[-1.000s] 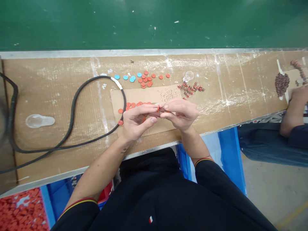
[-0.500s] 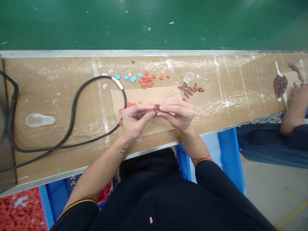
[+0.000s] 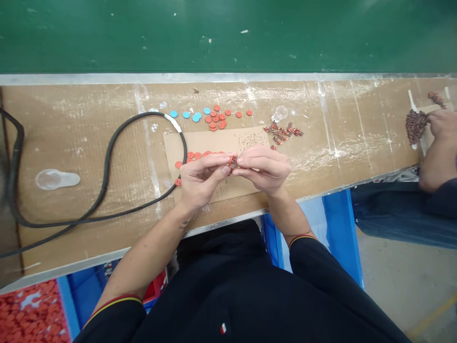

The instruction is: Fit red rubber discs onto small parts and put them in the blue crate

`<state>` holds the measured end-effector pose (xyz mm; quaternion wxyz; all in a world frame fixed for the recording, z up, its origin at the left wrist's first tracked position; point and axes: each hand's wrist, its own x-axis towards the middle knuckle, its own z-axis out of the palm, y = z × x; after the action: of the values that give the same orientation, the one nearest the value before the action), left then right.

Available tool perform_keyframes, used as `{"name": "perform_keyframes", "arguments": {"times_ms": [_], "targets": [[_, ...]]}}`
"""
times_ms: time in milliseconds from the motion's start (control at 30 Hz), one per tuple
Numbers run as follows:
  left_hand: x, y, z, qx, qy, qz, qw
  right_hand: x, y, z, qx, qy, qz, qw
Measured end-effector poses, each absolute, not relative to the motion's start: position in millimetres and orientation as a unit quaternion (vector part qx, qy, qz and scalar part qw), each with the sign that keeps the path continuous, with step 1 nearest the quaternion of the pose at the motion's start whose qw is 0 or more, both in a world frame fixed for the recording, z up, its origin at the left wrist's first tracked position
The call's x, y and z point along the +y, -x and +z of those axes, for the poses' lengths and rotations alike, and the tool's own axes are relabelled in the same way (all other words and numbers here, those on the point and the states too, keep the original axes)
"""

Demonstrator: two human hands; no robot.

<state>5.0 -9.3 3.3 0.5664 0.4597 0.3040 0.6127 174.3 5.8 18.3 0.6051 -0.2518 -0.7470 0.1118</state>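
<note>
Shifted slightly toward 9 o'clock since the earlier frame: a tiny red-and-dark part (image 3: 231,162), pinched between the fingertips of the left hand (image 3: 203,180) and right hand (image 3: 263,170), long axis near 12-to-6 o'clock, equally near both, above a cardboard sheet (image 3: 221,138) on the worktop (image 3: 339,114).

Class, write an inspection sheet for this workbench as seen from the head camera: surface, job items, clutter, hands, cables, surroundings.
Surface: tan corrugated cardboard bench top, taped over, with a brown card sheet on it.
Job's things: small orange-red disc and dark wiry part at the fingertips; loose orange-red discs, blue discs.
Clutter: transparent plastic scoop.
Hands: left hand pinches the disc, right hand the wiry part; a co-worker's hand is at a dark coil heap.
Cables: black rubber cable looped beside the card.
Surroundings: green panel, blue plastic crate.
</note>
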Motion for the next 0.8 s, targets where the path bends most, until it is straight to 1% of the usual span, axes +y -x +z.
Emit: {"name": "perform_keyframes", "arguments": {"times_ms": [233,367,567,800], "targets": [[-9,-4,0,0.265,-0.481,0.614,0.566,6,-177,16,-0.741,0.256,0.122,0.609],[-9,-5,0,0.257,-0.491,0.609,0.567,5,-178,14,-0.739,0.293,0.093,0.599],[-8,-3,-2,0.245,-0.496,0.607,0.571,5,-177,15,-0.733,0.278,0.112,0.611],[-6,8,-3,0.247,-0.535,0.592,0.551,8,-177,1,-0.753,0.317,0.121,0.563]]}}
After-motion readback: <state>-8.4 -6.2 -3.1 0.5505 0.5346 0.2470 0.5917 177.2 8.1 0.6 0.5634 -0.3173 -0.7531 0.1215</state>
